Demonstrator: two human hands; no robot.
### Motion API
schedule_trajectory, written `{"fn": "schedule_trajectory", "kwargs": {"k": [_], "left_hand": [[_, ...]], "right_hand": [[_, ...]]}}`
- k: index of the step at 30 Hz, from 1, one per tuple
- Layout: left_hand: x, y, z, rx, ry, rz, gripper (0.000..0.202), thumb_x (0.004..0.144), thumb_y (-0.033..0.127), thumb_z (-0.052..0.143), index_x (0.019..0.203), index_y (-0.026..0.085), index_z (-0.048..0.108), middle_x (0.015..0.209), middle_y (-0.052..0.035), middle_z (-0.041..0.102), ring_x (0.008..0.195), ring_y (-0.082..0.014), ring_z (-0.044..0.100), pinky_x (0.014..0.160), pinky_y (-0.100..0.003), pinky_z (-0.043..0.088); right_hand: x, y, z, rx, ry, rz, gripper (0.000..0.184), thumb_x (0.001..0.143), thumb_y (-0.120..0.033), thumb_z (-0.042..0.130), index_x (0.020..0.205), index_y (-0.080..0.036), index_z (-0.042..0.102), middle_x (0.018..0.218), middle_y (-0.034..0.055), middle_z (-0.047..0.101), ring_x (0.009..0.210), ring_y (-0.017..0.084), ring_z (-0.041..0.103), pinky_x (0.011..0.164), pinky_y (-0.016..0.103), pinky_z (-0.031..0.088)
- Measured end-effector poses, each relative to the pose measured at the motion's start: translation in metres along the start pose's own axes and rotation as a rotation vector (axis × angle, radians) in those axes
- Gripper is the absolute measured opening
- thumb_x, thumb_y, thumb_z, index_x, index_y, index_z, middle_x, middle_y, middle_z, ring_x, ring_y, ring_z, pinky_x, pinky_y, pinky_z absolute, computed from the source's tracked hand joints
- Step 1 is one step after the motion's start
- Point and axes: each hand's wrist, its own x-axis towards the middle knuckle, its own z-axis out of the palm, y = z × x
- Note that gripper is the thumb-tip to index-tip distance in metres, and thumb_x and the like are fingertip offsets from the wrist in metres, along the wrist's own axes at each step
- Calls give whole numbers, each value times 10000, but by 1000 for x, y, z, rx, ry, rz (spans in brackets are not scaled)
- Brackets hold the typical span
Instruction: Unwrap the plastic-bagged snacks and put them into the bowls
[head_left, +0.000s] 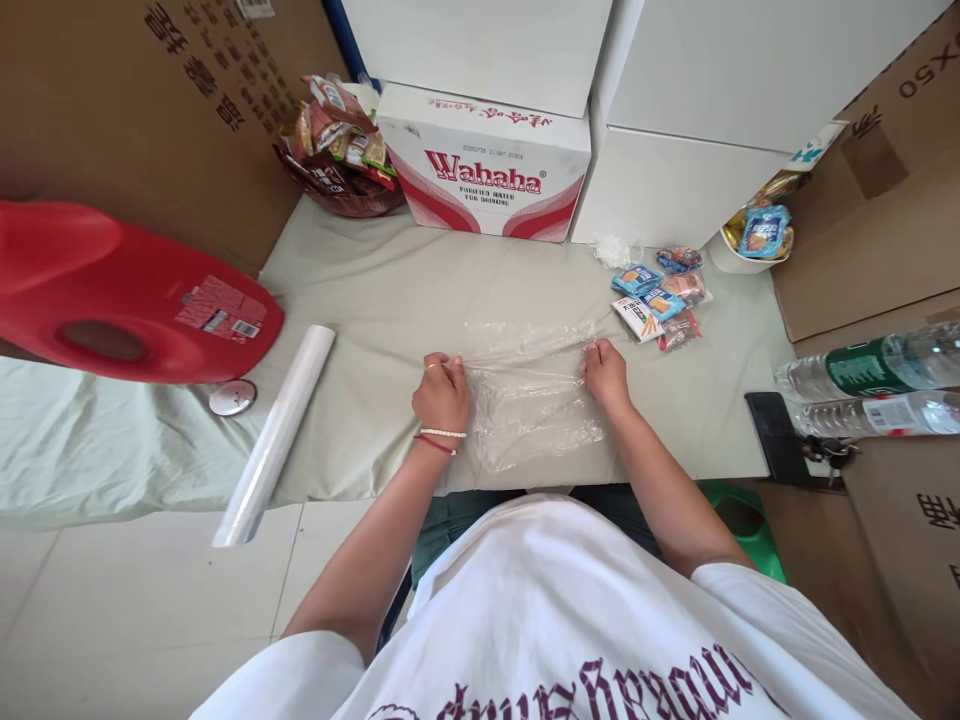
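Head view, clear bag (536, 405), snack packets (658, 303) near

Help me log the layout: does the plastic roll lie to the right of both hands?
No, the plastic roll lies on the cloth, left of the left hand.

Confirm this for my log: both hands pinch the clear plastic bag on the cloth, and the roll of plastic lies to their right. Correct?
No: the head view shows the roll of plastic lying to their left. The left hand and right hand do pinch the clear plastic bag on the cloth.
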Motion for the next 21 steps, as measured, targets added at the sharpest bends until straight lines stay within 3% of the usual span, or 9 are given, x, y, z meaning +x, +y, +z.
{"fn": "schedule_trajectory", "kwargs": {"k": [3, 4, 6, 8, 10, 12, 18, 21], "left_hand": [[-14, 1, 0, -66, 244, 193, 368, 1036, 408, 404, 1216, 142, 583, 1127, -190, 679, 1122, -306, 664, 973, -465, 482], [-19, 2, -1, -69, 272, 300, 371, 1033, 399, 409, 1206, 134, 603, 1171, -211, 669, 1216, -322, 633, 1056, -506, 445], [-28, 5, -4, -20, 167, 527, 371, 1037, 382, 421, 1234, 154, 636, 1257, -210, 669, 1375, -329, 556, 1199, -566, 315], [-33, 7, -6, 92, -66, 684, 428, 1052, 398, 405, 1375, 202, 607, 1436, -183, 628, 1492, -314, 460, 1278, -613, 158], [-34, 7, -7, 224, -262, 705, 551, 1064, 454, 363, 1548, 215, 473, 1619, -178, 486, 1563, -316, 365, 1286, -672, 30], [-34, 4, -7, 328, -360, 651, 683, 1059, 523, 325, 1642, 166, 324, 1699, -206, 342, 1593, -337, 301, 1265, -720, -24], [-31, -3, -7, 418, -418, 610, 825, 1037, 628, 270, 1678, 113, 206, 1739, -201, 200, 1629, -353, 204, 1259, -743, -9], [-32, -2, -7, 417, -430, 606, 840, 1031, 646, 274, 1682, 120, 199, 1741, -188, 208, 1630, -357, 199, 1266, -735, 12]], "right_hand": [[-2, 1, -1, -139, 48, -35, 311, 1019, -496, 414, 860, -246, 509, 617, -41, 584, 485, 150, 535, 587, 291, 436], [-3, 1, 0, -165, 49, -40, 314, 1026, -489, 394, 868, -245, 513, 625, -37, 592, 499, 154, 543, 606, 293, 441], [-3, 3, 1, -209, 48, -56, 327, 1032, -491, 374, 898, -242, 539, 645, -27, 610, 539, 165, 559, 645, 295, 451], [-1, 5, 0, -258, 53, -76, 336, 1025, -497, 387, 951, -235, 583, 675, -12, 631, 598, 181, 582, 685, 300, 464], [6, 11, -6, -301, 61, -92, 326, 1003, -492, 434, 1009, -226, 621, 701, -3, 648, 643, 194, 601, 711, 306, 475], [14, 17, -18, -330, 81, -90, 314, 977, -471, 472, 1040, -216, 644, 715, 2, 656, 658, 201, 610, 721, 313, 485], [25, 20, -53, -485, 254, -90, 368, 977, -433, 435, 1045, -172, 686, 846, 80, 703, 786, 245, 632, 828, 401, 521], [5, 7, -48, -578, 248, -339, 439, 1023, -453, 416, 1200, -153, 684, 1142, 170, 705, 1024, 286, 650, 965, 468, 516]]}}
